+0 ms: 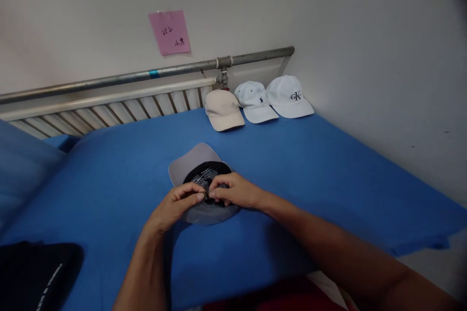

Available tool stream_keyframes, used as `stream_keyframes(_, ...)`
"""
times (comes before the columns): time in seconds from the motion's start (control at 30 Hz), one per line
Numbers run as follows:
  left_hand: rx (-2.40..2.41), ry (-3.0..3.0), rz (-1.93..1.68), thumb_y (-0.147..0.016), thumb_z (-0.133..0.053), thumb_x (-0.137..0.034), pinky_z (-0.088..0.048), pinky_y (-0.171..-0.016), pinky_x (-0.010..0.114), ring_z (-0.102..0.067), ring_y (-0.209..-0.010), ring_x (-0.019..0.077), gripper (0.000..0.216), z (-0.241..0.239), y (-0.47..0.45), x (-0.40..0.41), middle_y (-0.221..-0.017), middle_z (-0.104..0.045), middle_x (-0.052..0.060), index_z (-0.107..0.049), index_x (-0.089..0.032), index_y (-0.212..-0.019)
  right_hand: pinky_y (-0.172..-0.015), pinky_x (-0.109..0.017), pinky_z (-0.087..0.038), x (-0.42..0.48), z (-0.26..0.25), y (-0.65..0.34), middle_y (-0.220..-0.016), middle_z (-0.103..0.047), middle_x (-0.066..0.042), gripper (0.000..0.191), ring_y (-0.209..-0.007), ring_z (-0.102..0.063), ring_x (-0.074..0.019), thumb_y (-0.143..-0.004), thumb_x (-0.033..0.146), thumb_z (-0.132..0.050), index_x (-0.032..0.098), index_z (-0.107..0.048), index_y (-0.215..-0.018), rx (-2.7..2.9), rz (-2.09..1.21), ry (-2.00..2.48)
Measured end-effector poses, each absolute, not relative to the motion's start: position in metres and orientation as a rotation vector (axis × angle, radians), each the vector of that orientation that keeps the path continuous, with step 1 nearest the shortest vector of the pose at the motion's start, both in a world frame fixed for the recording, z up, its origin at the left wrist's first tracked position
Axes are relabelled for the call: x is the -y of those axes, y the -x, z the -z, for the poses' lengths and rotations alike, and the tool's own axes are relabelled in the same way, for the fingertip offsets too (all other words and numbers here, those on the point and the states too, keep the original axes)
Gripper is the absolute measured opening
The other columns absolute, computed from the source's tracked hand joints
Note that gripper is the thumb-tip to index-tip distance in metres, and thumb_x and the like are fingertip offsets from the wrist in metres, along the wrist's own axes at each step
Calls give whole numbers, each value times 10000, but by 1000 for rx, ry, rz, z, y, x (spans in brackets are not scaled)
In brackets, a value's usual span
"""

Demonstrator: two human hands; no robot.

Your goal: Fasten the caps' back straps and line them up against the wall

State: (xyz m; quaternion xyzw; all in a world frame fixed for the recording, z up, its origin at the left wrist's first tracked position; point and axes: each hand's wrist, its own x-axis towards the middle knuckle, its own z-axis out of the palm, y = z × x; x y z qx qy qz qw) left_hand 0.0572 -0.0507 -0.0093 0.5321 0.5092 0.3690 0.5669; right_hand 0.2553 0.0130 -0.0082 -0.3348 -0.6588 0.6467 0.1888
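A grey cap (189, 163) lies upside down on the blue sheet (299, 165), its brim pointing away from me and its black inner lining showing. Both my hands meet over the back of it. My left hand (175, 206) pinches the cap's back strap with thumb and forefinger. My right hand (235, 189) pinches the same strap from the other side, fingers closed. The strap itself is mostly hidden under my fingertips.
Three caps sit in a row at the far edge by the wall: a beige cap (222, 109), a white cap with a small logo (255, 101), a white cap with black letters (290, 96). A metal pipe (146, 76), slatted rail and pink note (170, 32) are behind. Dark cloth (34, 272) lies bottom left.
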Motion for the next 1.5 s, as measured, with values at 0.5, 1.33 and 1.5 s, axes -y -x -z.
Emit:
stream_keyframes(0.5, -1102, -1090, -1039, -693, -763, -243, -405, -626, 182, -533, -655, 73, 155, 12, -61, 49, -721, -629, -25, -661, -192, -797, -388, -161, -370, -17, 9, -253, -535, -497, 63, 52, -365, -351, -12, -732, 187, -617, 140, -594, -736, 1287, -2264, 877)
stream_keyframes(1.33, -1136, -1058, -932, -650, -791, -253, -414, -625, 200, -558, -650, 90, 203, 8, -63, 49, -697, -638, -16, -639, -163, -749, -473, -201, -457, -15, 14, -251, -583, -587, 43, 108, -476, -535, -75, -695, 168, -643, 160, -572, -777, 1504, -2182, 752)
stream_keyframes(1.5, -1142, -1087, -948, -674, -775, -256, -409, -603, 187, -550, -631, 80, 181, 9, -60, 49, -697, -632, -16, -640, -157, -743, -529, -210, -483, -18, 8, -256, -583, -592, 52, 138, -507, -571, -81, -672, 98, -605, 166, -578, -790, 1550, -2077, 807)
